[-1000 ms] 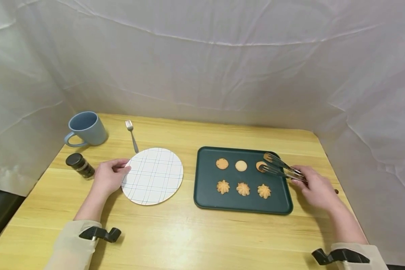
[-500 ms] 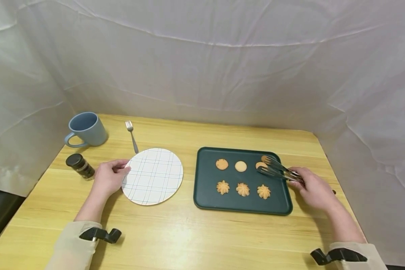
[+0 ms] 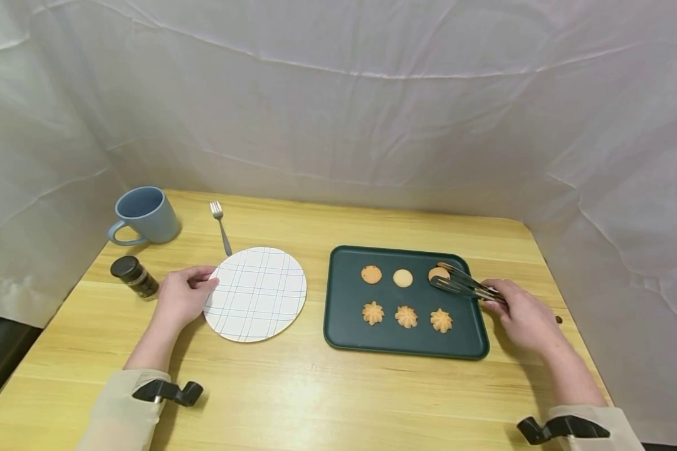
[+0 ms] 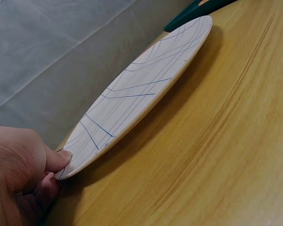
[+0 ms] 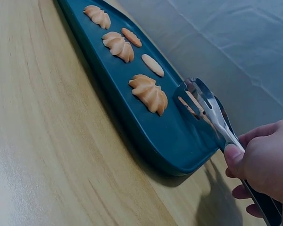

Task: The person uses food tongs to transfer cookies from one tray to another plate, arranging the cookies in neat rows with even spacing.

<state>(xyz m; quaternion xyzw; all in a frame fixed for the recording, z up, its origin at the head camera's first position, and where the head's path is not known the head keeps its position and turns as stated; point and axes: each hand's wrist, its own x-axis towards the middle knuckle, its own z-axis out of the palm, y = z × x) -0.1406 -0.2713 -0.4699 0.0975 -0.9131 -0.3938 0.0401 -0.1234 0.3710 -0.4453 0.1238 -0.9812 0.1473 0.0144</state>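
Between the right hand's (image 3: 521,316) thumb and curled fingers sit the tongs (image 3: 462,283), gripped near their back end, with the two slotted blades reaching out over the tray's (image 3: 406,341) far right corner. The blades bracket a round cookie (image 3: 437,273) there, one on either side; whether they are already pressing on it, I cannot tell. That cookie is thin and flat, probably light, stiff and crumbly, so I judge a gentle squeeze across its rim would suit it better than a hard pinch. The steel blades look smooth, so it could slip.

Further out on the tray lie a pale cookie (image 3: 403,277) and a speckled one (image 3: 371,274) in the same row, with three piped rosettes (image 3: 406,316) in the nearer row.

At the plate's (image 3: 256,293) left rim, the left hand (image 3: 180,297) pinches the edge, thumb on top and fingers curled under. The plate lies flat on the table (image 3: 293,388), just left of the tray.

Beyond the left hand stand a jar (image 3: 133,276), a mug (image 3: 143,215) and a fork (image 3: 221,225).
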